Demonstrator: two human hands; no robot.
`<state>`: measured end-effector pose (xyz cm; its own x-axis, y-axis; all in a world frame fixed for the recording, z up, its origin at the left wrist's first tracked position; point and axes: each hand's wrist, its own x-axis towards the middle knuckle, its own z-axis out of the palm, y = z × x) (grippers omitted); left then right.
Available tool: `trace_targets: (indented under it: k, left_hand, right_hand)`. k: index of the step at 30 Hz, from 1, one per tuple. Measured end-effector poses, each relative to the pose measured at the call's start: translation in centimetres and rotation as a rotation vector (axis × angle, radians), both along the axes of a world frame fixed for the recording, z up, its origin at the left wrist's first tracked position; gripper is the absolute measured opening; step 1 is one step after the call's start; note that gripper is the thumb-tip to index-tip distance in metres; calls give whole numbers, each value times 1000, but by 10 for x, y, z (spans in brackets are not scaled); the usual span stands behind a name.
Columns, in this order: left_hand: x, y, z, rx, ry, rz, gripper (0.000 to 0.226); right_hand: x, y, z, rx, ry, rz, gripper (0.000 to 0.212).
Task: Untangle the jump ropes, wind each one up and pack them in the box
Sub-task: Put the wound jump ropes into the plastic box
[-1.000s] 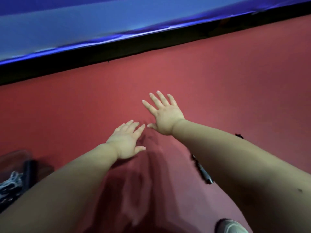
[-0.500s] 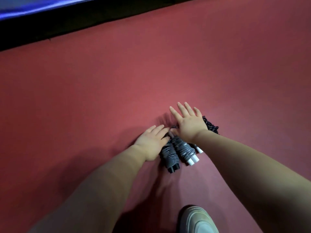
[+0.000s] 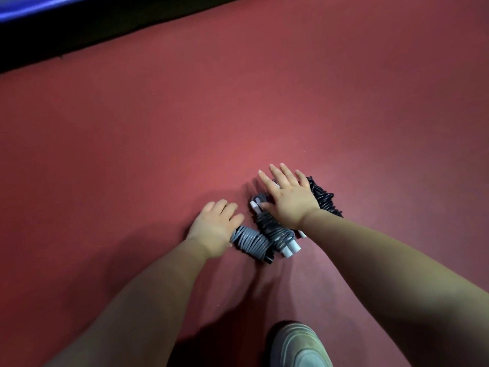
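Head: left hand (image 3: 214, 230), right hand (image 3: 289, 201) flat on wound ropes (image 3: 276, 231).

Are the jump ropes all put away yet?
Almost. Done: three ropes lie wound up on the floor: the grey rope, the dark rope with white handles and the black rope. In hand: the left hand rests on the grey rope, and the right hand lies flat over the other two. Left: packing them; no box is in view.
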<state>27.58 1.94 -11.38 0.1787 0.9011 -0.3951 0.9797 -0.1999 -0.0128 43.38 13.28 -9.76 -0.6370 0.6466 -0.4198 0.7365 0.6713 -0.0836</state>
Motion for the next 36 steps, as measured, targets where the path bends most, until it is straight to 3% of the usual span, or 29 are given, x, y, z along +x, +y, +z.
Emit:
trace_targets:
  k: [7, 11, 15, 21, 26, 31, 36]
  left_hand:
    - [-10, -19, -7, -95, -170, 130, 66]
    - [-28, -25, 5, -37, -213, 280, 63]
    - [-54, -32, 26, 49, -183, 370, 61]
    - [-103, -54, 84, 146, -115, 466, 65]
    - [-151, -97, 124, 230, -74, 574, 63]
    - [-194, -161, 153, 332, 51, 551, 66]
    - [-250, -255, 171, 436, 110, 581, 63]
  right_hand:
    - [9, -13, -2, -91, 121, 193, 67]
    - [4, -18, 4, -83, 104, 397, 94]
    - [-21, -21, 16, -131, 145, 391, 76]
    - [-88, -39, 47, -142, 382, 383, 67]
    - [-152, -63, 76, -102, 530, 493, 64]
    - [-210, -102, 102, -34, 599, 612, 63]
    - [-282, -168, 119, 67, 643, 849, 63]
